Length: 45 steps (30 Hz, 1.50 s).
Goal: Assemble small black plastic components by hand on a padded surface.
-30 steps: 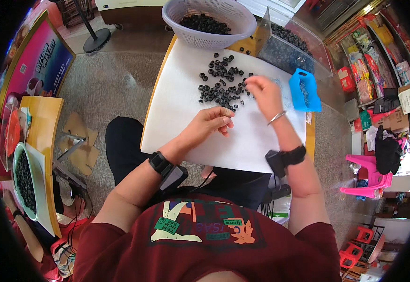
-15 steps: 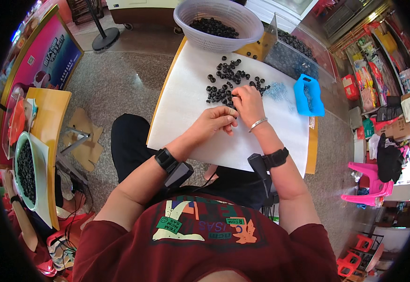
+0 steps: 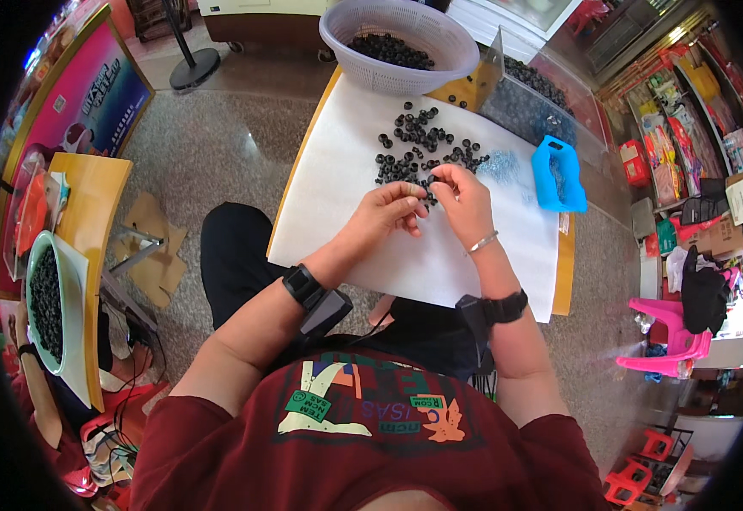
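Small round black pieces (image 3: 421, 134), some with a hole in the middle, lie scattered over a white sheet (image 3: 337, 183) on the table. At their near edge my left hand (image 3: 388, 213) is closed, thumb and forefinger pinched; what lies between them is too small to make out. Just to its right, my right hand (image 3: 467, 204) also pinches, its fingertips close to the left ones and against dark pieces. Whatever it grips is hidden. Beyond the right hand is a heap of small clear bluish bits (image 3: 501, 167), beside a blue plastic basket (image 3: 572, 204) with similar bits inside.
A pale colander (image 3: 346, 64) of black pieces stands at the table's far edge, next to a clear bin (image 3: 516, 106) holding more. To the left, another table (image 3: 90, 200) carries a basin (image 3: 69, 298) of black pieces, near another person's arm (image 3: 39, 392). A pink stool (image 3: 665, 341) stands right.
My right hand has drawn back slightly toward the right and nearer me, uncovering some black pieces. The left hand has stayed nearly in place, with its fingers shifted a little.
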{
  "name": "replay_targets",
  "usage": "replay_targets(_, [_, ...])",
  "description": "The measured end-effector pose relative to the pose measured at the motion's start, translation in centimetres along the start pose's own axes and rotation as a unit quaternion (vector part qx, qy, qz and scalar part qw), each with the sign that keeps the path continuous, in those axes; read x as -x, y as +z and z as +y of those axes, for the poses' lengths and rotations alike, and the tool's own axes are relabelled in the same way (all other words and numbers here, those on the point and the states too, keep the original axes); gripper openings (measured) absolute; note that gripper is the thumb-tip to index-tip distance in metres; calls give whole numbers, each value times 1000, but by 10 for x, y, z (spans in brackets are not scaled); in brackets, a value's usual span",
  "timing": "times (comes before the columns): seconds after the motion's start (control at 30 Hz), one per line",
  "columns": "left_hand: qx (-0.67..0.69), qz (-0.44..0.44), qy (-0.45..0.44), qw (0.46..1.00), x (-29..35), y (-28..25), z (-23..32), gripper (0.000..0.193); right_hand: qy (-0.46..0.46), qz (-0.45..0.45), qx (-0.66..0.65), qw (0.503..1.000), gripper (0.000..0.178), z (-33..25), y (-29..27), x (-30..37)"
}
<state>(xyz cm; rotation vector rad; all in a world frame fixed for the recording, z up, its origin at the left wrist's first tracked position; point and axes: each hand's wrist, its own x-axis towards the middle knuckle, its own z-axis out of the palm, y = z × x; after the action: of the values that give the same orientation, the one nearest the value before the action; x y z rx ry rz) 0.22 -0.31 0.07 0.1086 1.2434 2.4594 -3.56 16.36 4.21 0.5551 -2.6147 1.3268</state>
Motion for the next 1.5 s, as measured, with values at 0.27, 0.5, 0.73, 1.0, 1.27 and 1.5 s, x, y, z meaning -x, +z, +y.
replay_targets(0.27, [-50, 0, 46, 998, -4, 1, -4, 19, -131, 23, 90, 987, 19, -23, 4, 36])
replay_targets(0.5, [-57, -2, 25, 998, -4, 3, -4, 19, -146, 127, 160, 968, 15, -27, 15, 51])
replay_targets(0.73, [-58, 10, 27, 998, 0, 4, -2, 10, -127, 170, 168, 963, 10, -27, 25, 58])
replay_targets(1.0, [-56, -2, 1, 998, 2, 4, 4, 11, -116, 185, 168, 961, 8, -22, 22, 61])
replay_targets(1.27, [-6, 5, -2, 1000, 0, 4, 6, 14, -95, 183, 134, 969, 7, -26, 19, 60])
replay_targets(1.5, [-42, -1, 8, 999, -1, 4, 0, 13, -128, 182, 173, 959, 7, -25, 20, 59])
